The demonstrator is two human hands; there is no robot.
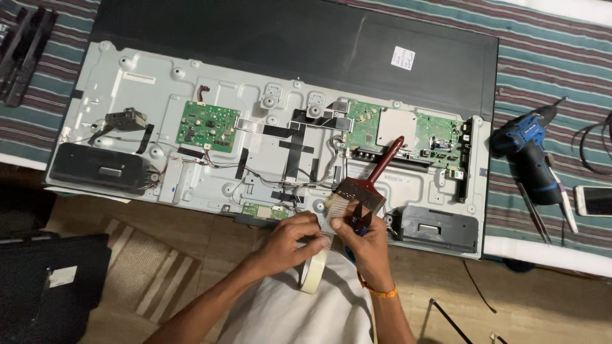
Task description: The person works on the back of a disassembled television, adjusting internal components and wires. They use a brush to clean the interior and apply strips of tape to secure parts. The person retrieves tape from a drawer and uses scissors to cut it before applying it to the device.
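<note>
Left hand (294, 239) fingers curl and pinch a pale strip of tape pulled off the tape roll (313, 275), which hangs below both hands over the white cloth (299, 309) on the lap. Right hand (363, 237) fingers are pressed together around a small dark object, too hidden to identify, and touch the same strip end. Paintbrush (370, 185) with red handle and pale bristles lies tilted just above the right hand, on the lower edge of the opened TV back panel (127, 83). Orange wristband (377, 291) sits on the right wrist. Panel rests on a striped blanket (548, 57); green circuit boards: small one (208, 125) on the left, larger one (408, 134) on the right. Blue cordless drill (529, 150) lies well to the right, a phone (594, 200) beside it. Black back cover (51, 286) is at lower left.
</note>
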